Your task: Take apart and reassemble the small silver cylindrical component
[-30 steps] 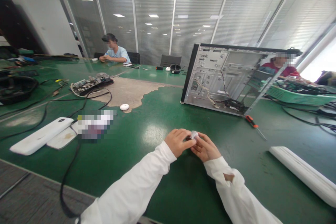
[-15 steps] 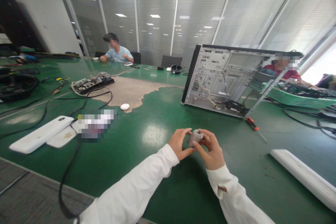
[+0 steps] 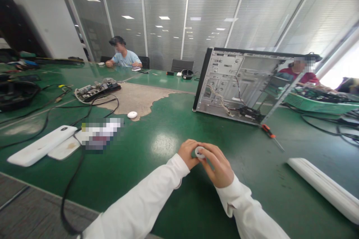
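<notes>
Small grey-white cylinder pinched between left hand and right hand; both grips closed on it (probably light, rigid, slippery). Best held round the sides.

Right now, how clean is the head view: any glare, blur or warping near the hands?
Head view: ceiling lights leave a bright glare patch on the green table just left of the hands. The small round part, gripped by the left hand and right hand, looks washed out and soft. Wide-angle warping slants the computer case and window frames. Some patches are pixelated.
</notes>
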Available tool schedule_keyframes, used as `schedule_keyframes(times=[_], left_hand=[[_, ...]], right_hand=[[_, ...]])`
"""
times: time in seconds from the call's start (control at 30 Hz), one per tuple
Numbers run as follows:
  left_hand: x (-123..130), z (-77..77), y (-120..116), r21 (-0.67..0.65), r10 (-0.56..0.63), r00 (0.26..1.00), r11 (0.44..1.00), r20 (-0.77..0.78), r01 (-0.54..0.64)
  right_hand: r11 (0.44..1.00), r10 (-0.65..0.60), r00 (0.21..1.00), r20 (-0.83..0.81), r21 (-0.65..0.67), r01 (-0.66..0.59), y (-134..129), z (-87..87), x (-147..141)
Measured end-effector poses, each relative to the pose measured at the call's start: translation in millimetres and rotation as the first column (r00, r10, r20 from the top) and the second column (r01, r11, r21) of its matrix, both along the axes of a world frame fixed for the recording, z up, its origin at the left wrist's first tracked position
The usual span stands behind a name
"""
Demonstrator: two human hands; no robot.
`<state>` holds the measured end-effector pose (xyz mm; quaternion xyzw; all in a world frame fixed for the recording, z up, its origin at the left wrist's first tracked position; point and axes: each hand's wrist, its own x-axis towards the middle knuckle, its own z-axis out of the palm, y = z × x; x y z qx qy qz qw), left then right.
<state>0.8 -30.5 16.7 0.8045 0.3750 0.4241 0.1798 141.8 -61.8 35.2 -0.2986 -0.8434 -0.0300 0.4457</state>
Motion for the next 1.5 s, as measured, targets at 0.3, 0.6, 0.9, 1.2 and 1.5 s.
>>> schedule_keyframes(times=[0.3, 0.6, 0.9, 1.2, 1.5], left_hand=[[-1, 2.1, 1, -0.020, 0.029, 0.998, 0.999, 0.058, -0.028], [-2, 2.4, 2, -0.113, 0.139, 0.988, 0.985, 0.072, -0.130], [-6, 2.6, -1, 0.046, 0.212, 0.959, 0.977, -0.186, -0.207], [-9, 12.1, -6, 0.148, 0.309, 0.926, 0.948, -0.216, -0.282], [-4, -14.5, 3, -0.131, 0.150, 0.940, 0.971, -0.307, -0.198]], right_hand=[[0.994, -0.051, 0.994, -0.095, -0.102, 0.041, 0, -4.5, -1], [0.989, -0.061, 0.995, -0.083, -0.139, 0.049, -5, 4.1, -1], [0.981, -0.121, 0.989, -0.084, -0.162, 0.106, 1, -5.3, -2], [0.979, -0.151, 0.977, -0.150, -0.163, 0.126, 1, -11.2, -4], [0.961, -0.175, 0.971, -0.162, -0.244, 0.132, 10, -20.8, -4]])
